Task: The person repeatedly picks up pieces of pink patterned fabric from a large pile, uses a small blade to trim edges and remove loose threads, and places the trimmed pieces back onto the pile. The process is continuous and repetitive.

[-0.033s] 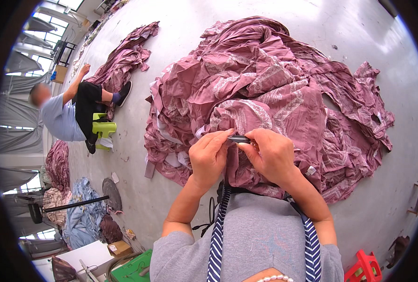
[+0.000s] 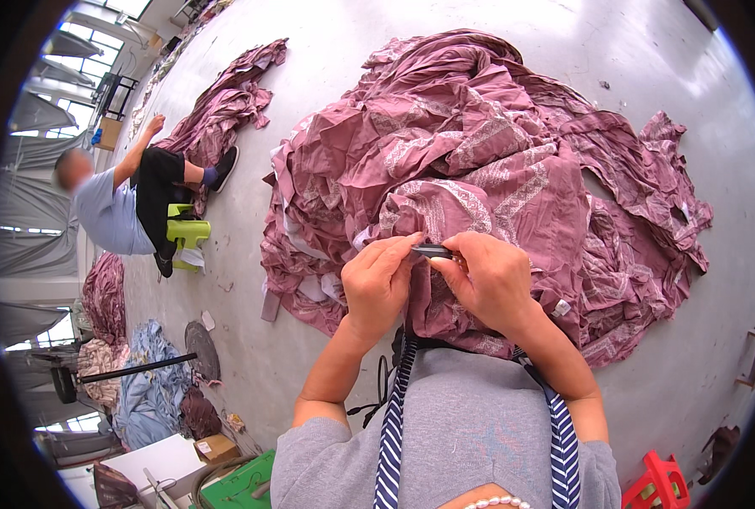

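My right hand is closed round a small black tool that looks like thread snips; its narrow end points left. My left hand pinches an edge of mauve cloth right at the tool's tip, and its fingertips nearly meet the tool. The white-patterned mauve cloth rises in a large crumpled heap in front of me and reaches up to my lap. What exactly lies between my left fingertips is too small to make out.
A co-worker sits on a green stool to the left, beside another length of mauve cloth. Blue cloth lies lower left, near a green box. A red stool stands at lower right.
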Tool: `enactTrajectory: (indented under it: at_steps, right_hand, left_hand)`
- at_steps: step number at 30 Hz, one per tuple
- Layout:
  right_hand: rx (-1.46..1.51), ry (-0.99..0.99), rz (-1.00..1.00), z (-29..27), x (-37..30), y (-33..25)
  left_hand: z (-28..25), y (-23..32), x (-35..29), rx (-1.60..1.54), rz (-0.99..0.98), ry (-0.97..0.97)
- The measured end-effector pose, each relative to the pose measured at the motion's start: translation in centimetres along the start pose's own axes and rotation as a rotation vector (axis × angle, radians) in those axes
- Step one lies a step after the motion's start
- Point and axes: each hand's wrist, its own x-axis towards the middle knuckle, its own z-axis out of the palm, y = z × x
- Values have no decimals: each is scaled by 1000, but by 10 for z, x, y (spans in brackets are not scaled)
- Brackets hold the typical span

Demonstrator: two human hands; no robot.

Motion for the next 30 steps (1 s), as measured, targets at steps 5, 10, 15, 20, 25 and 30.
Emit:
enactTrajectory:
  at_steps: [5,10,15,20,25,30]
  right_hand:
    - [484,0,326,-2,-3,5]
    - [950,90,421,3,0,13]
    - [708,53,330,9,3,1]
    - [456,-11,171,10,10,4]
    - [842,3,400,14,10,6]
    - [1156,2,491,4,13,14]
  left_hand:
    - [1,0,-1,-111,-123,-26]
    - [-8,3,-1,-831,-708,-73]
    - [-6,-5,-5,-973,-694,-57]
    - [-6,-7,-13,-900,-670,-118]
    - [-9,-4,-12,-872,-592,-167]
    - [-9,-8,-15,-876,-608,-196]
